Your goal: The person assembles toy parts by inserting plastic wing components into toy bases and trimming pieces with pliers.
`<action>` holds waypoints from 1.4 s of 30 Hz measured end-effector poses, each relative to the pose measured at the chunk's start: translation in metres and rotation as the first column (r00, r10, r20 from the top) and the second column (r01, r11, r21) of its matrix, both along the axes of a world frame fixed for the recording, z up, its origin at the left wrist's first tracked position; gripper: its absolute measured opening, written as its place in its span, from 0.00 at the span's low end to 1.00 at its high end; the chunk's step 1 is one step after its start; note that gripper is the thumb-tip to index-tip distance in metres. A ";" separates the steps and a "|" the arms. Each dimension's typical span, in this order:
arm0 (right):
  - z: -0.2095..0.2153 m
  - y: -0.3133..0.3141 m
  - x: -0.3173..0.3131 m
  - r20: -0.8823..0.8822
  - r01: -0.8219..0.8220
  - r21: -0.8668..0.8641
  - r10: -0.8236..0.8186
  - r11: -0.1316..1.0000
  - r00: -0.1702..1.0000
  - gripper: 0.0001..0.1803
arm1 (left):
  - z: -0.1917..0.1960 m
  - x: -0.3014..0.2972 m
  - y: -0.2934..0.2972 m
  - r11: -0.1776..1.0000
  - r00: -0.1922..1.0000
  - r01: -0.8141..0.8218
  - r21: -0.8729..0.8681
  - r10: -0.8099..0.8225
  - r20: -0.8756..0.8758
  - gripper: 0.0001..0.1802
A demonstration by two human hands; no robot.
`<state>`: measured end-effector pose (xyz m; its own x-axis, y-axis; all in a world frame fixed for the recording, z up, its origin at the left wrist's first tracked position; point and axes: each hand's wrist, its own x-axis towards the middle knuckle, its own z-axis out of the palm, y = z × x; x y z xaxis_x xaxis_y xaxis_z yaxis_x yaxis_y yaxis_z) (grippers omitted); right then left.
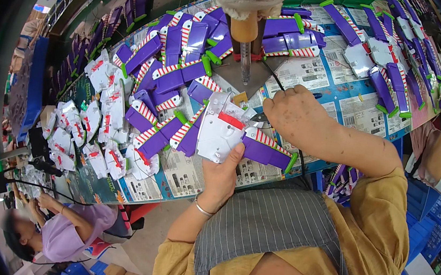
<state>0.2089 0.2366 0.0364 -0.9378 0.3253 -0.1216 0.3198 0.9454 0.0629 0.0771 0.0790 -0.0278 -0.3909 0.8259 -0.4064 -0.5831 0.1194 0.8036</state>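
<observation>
My left hand [220,178] grips the lower edge of a white plastic toy shell [214,134], its thumb on the face. A red strip [231,120] crosses the shell. Purple wings with red-and-white striped edges and green tips spread from both sides, such as the right wing [267,152]. My right hand [295,116] is closed around a dark, slim tool [259,118] whose tip is at the shell's upper right edge; its kind is mostly hidden by my fingers. Just beyond the shell, a metal plate [248,78] lies under an upright clear tube [245,62].
Purple wings [174,44] pile up beyond and left of the shell. White shells with red parts [111,99] lie farther left. More winged shells [382,52] are at the far right. A black cable [274,76] crosses the printed table cover [305,74]. Other people sit at both sides.
</observation>
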 end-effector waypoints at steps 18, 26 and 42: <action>-0.034 0.050 -0.011 -0.128 0.159 -0.308 -0.206 0.938 0.970 0.07 | 0.020 -0.022 0.056 0.999 0.993 0.010 0.040 -0.014 0.118 0.20; -0.024 0.057 -0.009 -0.106 0.167 -0.367 -0.219 0.915 0.970 0.09 | 0.023 -0.021 0.064 0.998 0.999 -0.010 0.064 0.007 0.047 0.22; -0.030 0.055 -0.011 -0.113 0.165 -0.387 -0.224 0.907 0.968 0.09 | 0.029 -0.004 0.062 0.995 0.998 -0.055 0.081 0.057 -0.023 0.22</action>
